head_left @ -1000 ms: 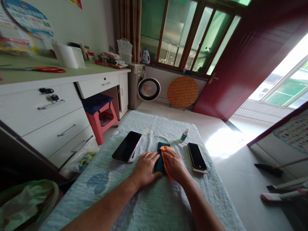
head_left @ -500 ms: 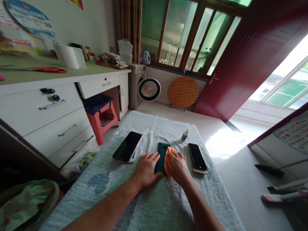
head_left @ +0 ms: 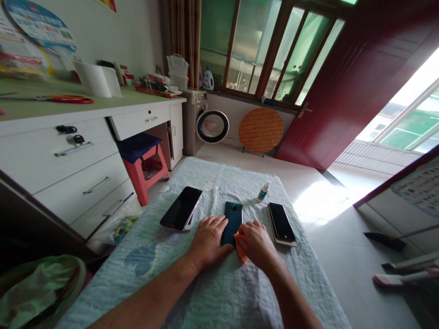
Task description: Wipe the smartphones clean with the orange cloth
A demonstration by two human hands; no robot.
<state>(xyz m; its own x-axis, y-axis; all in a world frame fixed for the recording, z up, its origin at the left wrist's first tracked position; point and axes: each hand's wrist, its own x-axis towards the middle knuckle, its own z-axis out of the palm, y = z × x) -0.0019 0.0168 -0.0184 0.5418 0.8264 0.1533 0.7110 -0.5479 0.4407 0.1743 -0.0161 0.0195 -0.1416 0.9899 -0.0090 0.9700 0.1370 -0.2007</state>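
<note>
A dark teal smartphone [head_left: 232,220] lies back-up on the pale blue quilted cover, its square camera module near the top. My left hand [head_left: 210,235] steadies it along the left edge, with fingertips and thumb against the phone. Bunched in my right hand [head_left: 254,238] is an orange cloth [head_left: 241,249], pressed at the phone's lower right edge; most of the cloth is hidden under the fingers. To the left, a large black phone [head_left: 181,208] rests on another flat item. On the right, a black phone [head_left: 281,221] sits on a pale flat item. A small spray bottle [head_left: 263,192] stands beyond.
The quilted cover [head_left: 219,178] drapes the surface under my hands. At left is a white desk [head_left: 92,160] with a red stool [head_left: 144,169] beneath. A washing machine [head_left: 194,109] with open door and a round wooden tabletop [head_left: 261,131] stand at the back.
My right hand has slid the orange cloth down along the phone's right side, uncovering its upper part. My left hand stays in place.
</note>
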